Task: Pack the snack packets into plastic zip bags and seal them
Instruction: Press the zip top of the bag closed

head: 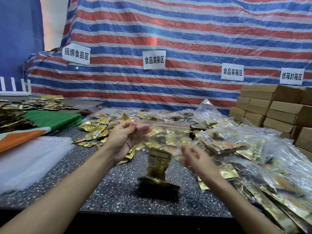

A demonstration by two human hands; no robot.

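A clear zip bag (168,132) with a red line along its zip strip hangs upright over the speckled table (118,186). My left hand (123,137) pinches the bag's top left corner with curled fingers. Gold snack packets (157,168) sit in the bottom of the bag, resting on the table. My right hand (194,157) is blurred, level with the bag's lower right side, fingers loosely spread and holding nothing that I can see. Whether it touches the bag is unclear.
Loose gold packets (98,130) are heaped behind my hands. Filled clear bags (244,149) pile up on the right, with cardboard boxes (278,108) stacked behind them. A stack of empty clear bags (28,159) and a green and orange cloth (50,120) lie on the left.
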